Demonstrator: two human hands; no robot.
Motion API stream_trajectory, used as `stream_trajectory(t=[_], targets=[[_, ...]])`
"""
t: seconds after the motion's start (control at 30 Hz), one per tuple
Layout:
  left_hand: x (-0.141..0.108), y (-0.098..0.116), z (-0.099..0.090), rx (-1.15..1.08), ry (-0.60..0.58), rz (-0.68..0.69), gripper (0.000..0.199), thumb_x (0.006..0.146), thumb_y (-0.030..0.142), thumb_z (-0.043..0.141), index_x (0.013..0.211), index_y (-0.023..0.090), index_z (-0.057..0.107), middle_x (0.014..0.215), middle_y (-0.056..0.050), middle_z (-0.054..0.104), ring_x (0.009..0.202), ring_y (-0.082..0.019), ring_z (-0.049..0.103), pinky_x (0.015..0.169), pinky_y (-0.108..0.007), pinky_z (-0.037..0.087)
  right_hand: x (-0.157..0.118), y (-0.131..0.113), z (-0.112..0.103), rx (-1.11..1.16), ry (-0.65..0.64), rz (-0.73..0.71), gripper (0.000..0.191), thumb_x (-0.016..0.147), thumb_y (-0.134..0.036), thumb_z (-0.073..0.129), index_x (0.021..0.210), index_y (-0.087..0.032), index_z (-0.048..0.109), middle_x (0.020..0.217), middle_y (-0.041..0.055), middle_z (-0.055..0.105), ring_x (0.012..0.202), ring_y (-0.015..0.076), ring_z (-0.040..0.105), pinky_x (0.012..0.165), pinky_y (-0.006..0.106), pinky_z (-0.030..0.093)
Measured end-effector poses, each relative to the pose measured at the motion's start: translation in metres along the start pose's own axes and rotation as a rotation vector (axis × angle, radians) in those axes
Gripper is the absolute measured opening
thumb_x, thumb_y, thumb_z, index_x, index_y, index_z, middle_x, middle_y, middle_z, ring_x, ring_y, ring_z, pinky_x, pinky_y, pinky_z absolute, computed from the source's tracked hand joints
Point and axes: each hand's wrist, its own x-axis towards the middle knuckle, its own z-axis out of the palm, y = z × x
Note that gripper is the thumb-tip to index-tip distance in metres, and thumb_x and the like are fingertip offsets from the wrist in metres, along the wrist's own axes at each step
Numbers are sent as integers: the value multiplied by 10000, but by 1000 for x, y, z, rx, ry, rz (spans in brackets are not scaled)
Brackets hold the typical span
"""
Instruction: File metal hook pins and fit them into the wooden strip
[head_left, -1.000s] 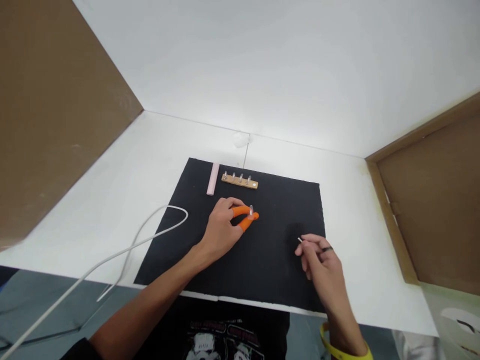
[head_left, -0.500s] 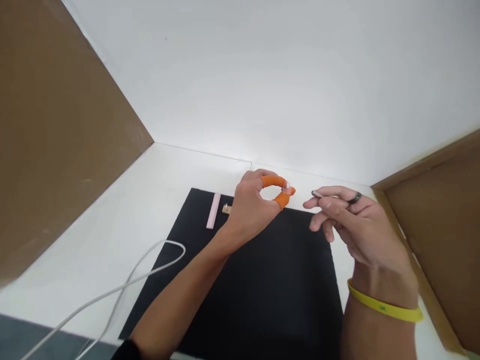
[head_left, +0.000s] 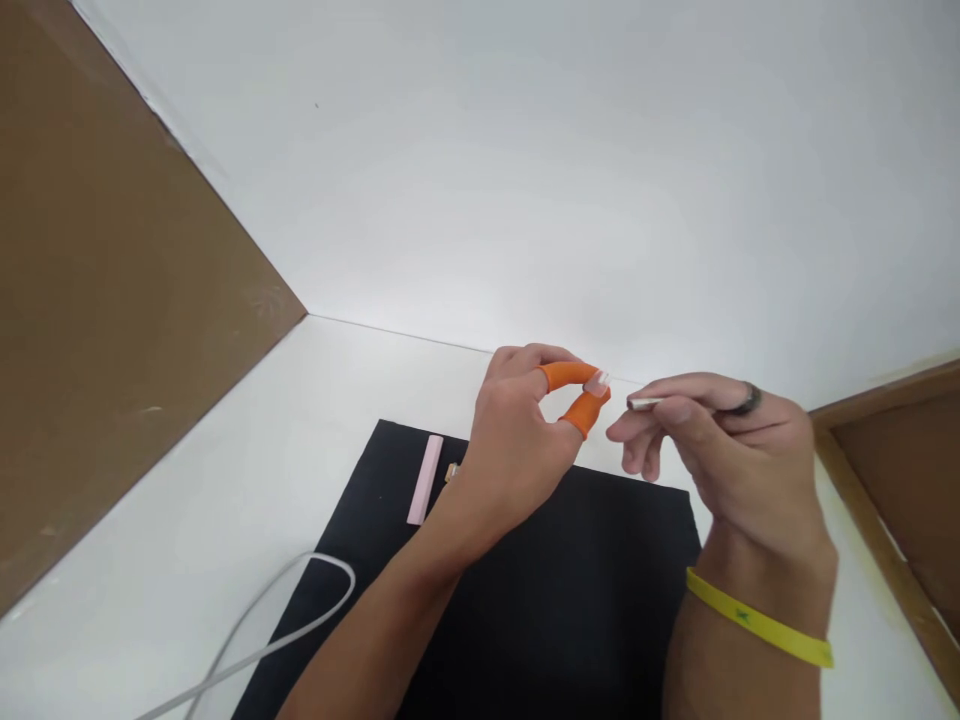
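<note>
My left hand (head_left: 525, 430) wears orange finger covers on its thumb and index finger. Between those tips it pinches a small clear piece with a pale end (head_left: 598, 383). To the right, my right hand (head_left: 727, 440) grips a thin, light-coloured stick with a metallic tip (head_left: 643, 404) between thumb and index finger. That tip points left at the clear piece, with a small gap between them. Below my left hand, a pink bar (head_left: 426, 480) lies on a black mat (head_left: 570, 590). Beside it, a small tan part (head_left: 451, 472) is half hidden by my left wrist.
A white cable (head_left: 300, 630) loops over the mat's left edge. Brown panels (head_left: 135, 300) stand at left and right, and a white wall (head_left: 480, 180) rises behind the white table (head_left: 247, 430).
The view has tilted upward, so the mat sits lower. My hands have come nearer each other, and the stick in my right hand has turned so more of it shows.
</note>
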Motion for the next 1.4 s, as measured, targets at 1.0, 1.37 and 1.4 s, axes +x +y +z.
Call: stream_trajectory(t=[1.0, 1.37, 1.4], targets=[[-31, 33, -39, -64, -123, -168, 116, 886, 276, 837, 876, 392, 832, 1096, 56, 775, 997, -196, 745, 732, -284, 623, -32, -24, 25, -271, 659, -301, 94, 946, -236, 787, 979, -308, 837, 610, -31, 663, 501, 160, 611, 463, 360, 422], [-34, 39, -40, -19, 8, -116, 93, 856, 241, 846, 848, 333, 839, 1019, 5, 787, 909, -208, 742, 590, -264, 580, -34, -29, 28, -285, 760, -251, 91, 978, -262, 751, 970, -331, 811, 721, -5, 669, 579, 176, 590, 555, 390, 447], [-34, 40, -40, -28, 10, -116, 89, 854, 240, 847, 845, 328, 837, 1011, 5, 787, 898, -206, 741, 581, -263, 576, -35, -31, 27, -289, 728, -262, 83, 981, -271, 750, 970, -330, 807, 733, -9, 673, 571, 165, 589, 561, 385, 457]])
